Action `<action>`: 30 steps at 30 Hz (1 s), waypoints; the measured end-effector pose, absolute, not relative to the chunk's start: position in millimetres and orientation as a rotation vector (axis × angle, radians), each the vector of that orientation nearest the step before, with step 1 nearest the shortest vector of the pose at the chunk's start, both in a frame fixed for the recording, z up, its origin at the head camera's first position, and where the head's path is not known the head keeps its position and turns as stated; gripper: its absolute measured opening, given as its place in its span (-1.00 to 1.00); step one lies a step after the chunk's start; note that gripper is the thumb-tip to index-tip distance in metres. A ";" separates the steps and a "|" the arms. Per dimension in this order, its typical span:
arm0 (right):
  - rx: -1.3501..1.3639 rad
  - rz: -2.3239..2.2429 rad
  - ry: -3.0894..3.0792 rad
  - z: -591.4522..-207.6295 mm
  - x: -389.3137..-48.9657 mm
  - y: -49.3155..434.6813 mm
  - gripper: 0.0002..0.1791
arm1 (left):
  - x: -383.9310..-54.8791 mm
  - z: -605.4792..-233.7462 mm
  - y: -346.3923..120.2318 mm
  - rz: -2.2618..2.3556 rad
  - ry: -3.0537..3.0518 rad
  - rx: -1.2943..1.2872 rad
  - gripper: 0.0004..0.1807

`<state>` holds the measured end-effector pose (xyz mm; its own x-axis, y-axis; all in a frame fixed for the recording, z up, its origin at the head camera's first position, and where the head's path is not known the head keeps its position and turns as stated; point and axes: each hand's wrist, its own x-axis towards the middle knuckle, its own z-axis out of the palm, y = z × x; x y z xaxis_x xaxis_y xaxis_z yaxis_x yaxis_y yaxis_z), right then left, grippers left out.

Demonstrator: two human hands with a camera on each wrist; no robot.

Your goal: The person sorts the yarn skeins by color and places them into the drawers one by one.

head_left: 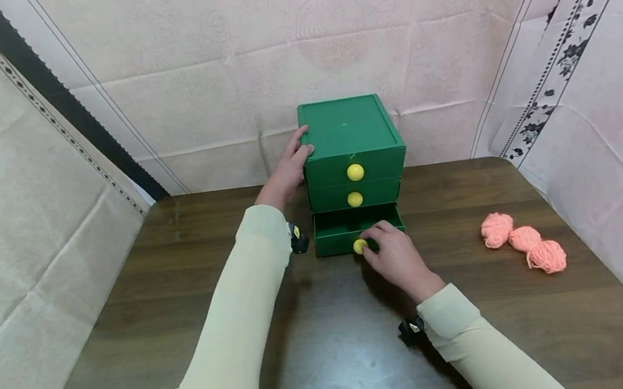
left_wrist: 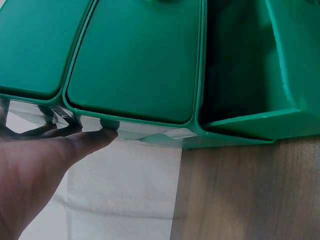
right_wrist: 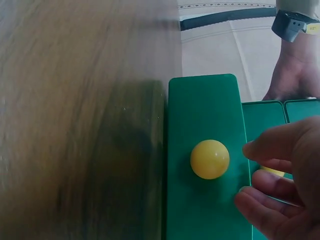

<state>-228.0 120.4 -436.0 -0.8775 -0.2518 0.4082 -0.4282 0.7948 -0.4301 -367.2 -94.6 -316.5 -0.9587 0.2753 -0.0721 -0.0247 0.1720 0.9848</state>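
A green three-drawer cabinet [head_left: 348, 126] with round yellow knobs stands at the table's back edge. Its bottom drawer [head_left: 332, 244] is pulled partway out, and the upper two are closed. My left hand [head_left: 288, 170] rests against the cabinet's left side, fingers extended; the left wrist view shows the fingertips [left_wrist: 110, 134] touching that side wall. Close to the bottom drawer's yellow knob [right_wrist: 210, 159] is my right hand [head_left: 396, 258]. In the right wrist view its loosely bent fingers [right_wrist: 270, 207] are spread by the drawer's upper edge, with a gap between them and the knob.
Several salmon-pink yarn balls [head_left: 524, 239] lie in a row on the right of the brown wooden table [head_left: 132, 346]. Pale patterned cloth [head_left: 190, 105] hangs behind the table and along both sides.
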 end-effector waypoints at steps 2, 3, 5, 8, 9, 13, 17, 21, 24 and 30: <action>0.518 0.750 -2.647 -434.9 -228.0 122.8 -0.79 | -372.9 -322.6 -94.8 1.875 2.219 0.245 -0.43; 0.517 0.750 -2.644 -434.3 -228.1 124.1 -0.79 | -375.5 -325.7 -95.0 1.880 2.221 0.247 -0.44; 0.512 0.748 -2.641 -432.8 -228.1 126.6 -0.79 | -377.4 -328.4 -95.3 1.881 2.227 0.254 -0.45; 0.509 0.749 -2.637 -430.3 -227.8 129.9 -0.79 | -377.0 -327.6 -95.9 1.881 2.222 0.257 -0.44; 0.509 0.747 -2.637 -429.6 -228.0 130.8 -0.79 | -375.8 -326.2 -96.2 1.880 2.217 0.254 -0.43; 0.505 0.732 -2.644 -428.1 -228.4 134.0 -0.79 | -365.9 -315.2 -96.9 1.874 2.199 0.246 -0.40; 0.494 0.727 -2.647 -427.5 -228.7 137.6 -0.79 | -358.7 -308.3 -96.3 1.866 2.198 0.247 -0.39; 0.477 0.736 -2.645 -425.6 -228.6 142.2 -0.78 | -356.7 -307.0 -95.4 1.865 2.196 0.240 -0.39; 0.461 0.745 -2.648 -424.1 -228.6 146.8 -0.78 | -356.9 -307.4 -94.8 1.870 2.194 0.246 -0.39; 0.439 0.746 -2.635 -421.5 -230.1 157.1 -0.78 | -357.0 -307.4 -94.9 1.864 2.205 0.252 -0.39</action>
<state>-230.1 157.1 -421.5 -0.8845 -0.1942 0.4241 -0.3878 0.8115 -0.4371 -357.0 -94.9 -307.4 -0.9555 0.2856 -0.0731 -0.0246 0.1699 0.9852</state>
